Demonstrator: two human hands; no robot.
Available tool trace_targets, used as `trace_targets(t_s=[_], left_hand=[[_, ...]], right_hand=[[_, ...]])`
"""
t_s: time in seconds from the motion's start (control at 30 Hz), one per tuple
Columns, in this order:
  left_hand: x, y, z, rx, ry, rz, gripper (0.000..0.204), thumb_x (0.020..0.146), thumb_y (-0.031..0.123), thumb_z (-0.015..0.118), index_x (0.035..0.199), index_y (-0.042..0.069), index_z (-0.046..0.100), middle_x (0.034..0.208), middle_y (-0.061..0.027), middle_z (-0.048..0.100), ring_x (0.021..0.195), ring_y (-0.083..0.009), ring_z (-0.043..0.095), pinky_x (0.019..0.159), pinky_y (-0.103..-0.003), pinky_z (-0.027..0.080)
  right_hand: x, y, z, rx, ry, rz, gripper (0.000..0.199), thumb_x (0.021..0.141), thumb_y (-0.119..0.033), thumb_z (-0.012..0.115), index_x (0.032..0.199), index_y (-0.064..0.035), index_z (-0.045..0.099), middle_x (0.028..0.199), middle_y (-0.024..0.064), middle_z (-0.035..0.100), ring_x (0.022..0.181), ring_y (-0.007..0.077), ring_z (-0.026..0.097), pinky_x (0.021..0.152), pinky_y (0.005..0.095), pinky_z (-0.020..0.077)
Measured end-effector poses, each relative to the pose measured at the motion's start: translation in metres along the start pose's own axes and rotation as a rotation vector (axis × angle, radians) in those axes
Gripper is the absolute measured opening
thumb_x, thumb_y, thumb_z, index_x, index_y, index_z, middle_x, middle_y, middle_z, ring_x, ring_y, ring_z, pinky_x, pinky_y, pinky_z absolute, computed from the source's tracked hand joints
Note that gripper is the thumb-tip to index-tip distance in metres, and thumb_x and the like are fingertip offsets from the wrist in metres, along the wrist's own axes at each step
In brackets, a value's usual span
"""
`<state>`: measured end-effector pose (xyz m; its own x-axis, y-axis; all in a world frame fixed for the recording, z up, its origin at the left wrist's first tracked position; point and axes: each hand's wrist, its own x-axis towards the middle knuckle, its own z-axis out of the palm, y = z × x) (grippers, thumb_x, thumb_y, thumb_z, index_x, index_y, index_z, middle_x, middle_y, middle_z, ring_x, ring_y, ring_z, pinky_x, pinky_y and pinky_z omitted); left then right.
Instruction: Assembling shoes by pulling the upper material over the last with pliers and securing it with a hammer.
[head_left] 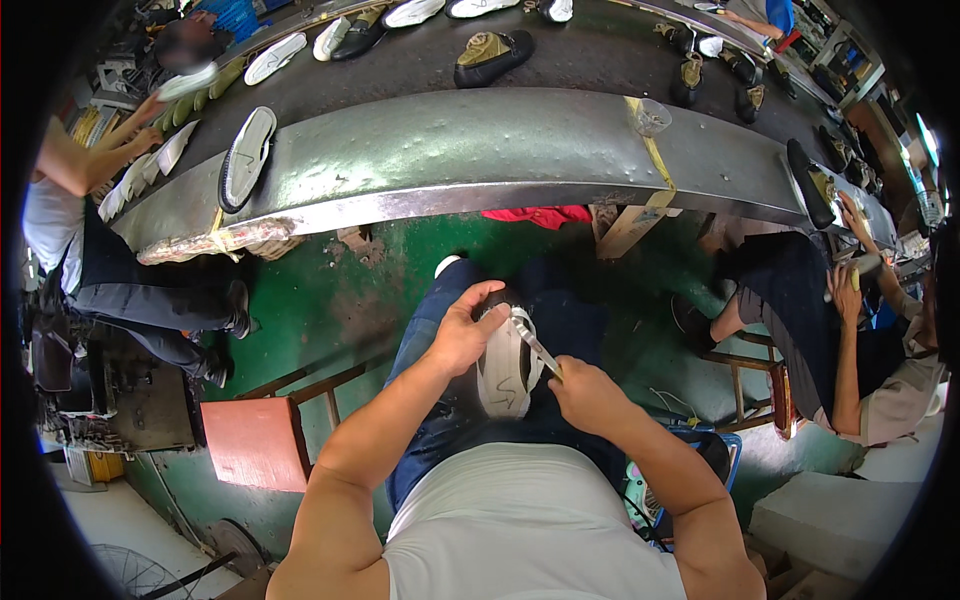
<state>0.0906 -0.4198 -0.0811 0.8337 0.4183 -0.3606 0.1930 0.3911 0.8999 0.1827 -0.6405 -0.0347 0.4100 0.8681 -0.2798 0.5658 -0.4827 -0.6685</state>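
Observation:
An upturned shoe [503, 375] with a white sole, a dark wavy line across it, rests over my lap. My left hand [468, 328] is closed on its far end, the thumb laid across the edge and the fingers around the dark upper. In my right hand [592, 397] I grip a slim, pale brush-like tool [537, 346], slanting up and left. Its tip meets the right rim of the sole near my left thumb. Whether that tip has bristles or a blade is too small to make out.
Ahead runs a metal-edged bench [400, 150] with a dark belt carrying several shoes and soles. One white sole [247, 158] leans on the metal edge. A red-topped stool [256, 445] stands at left. People work on both sides; the right-hand person's hand [845, 295] holds a tool.

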Motion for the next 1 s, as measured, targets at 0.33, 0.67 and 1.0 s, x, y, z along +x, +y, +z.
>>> trace_targets(t_s=[0.33,0.67,1.0], left_hand=[[-0.075,0.08,0.03,0.656,-0.242,1.161,0.1,0.07,0.003,0.086,0.149,-0.001,0.026,0.141,-0.0284,0.046,0.127,-0.0407,0.053,0.107,-0.051,0.042],[-0.055,0.068,0.036,0.629,-0.233,0.628,0.076,0.077,0.011,0.084,0.14,-0.005,0.046,0.133,-0.025,0.057,0.12,-0.0316,0.059,0.104,-0.041,0.046],[0.022,-0.031,0.028,0.723,-0.055,0.356,0.034,0.104,0.036,0.049,0.104,0.005,0.064,0.1,-0.0201,0.066,0.091,-0.0317,0.063,0.084,-0.036,0.049]], right_hand=[[-0.048,0.025,-0.021,0.385,0.333,-0.32,0.021,0.088,-0.011,0.07,0.104,-0.001,0.062,0.082,0.0072,0.062,0.067,0.0165,0.058,0.063,0.0296,0.0472],[-0.011,-0.005,-0.017,0.591,0.326,-0.254,0.061,0.08,-0.027,0.082,0.125,-0.0007,0.05,0.109,0.0117,0.067,0.089,0.0177,0.065,0.079,0.0316,0.0514],[0.029,0.071,0.019,1.018,0.154,0.112,0.048,0.077,0.0,0.071,0.122,-0.0002,0.054,0.106,0.0029,0.065,0.095,0.013,0.061,0.087,0.0295,0.0507]])
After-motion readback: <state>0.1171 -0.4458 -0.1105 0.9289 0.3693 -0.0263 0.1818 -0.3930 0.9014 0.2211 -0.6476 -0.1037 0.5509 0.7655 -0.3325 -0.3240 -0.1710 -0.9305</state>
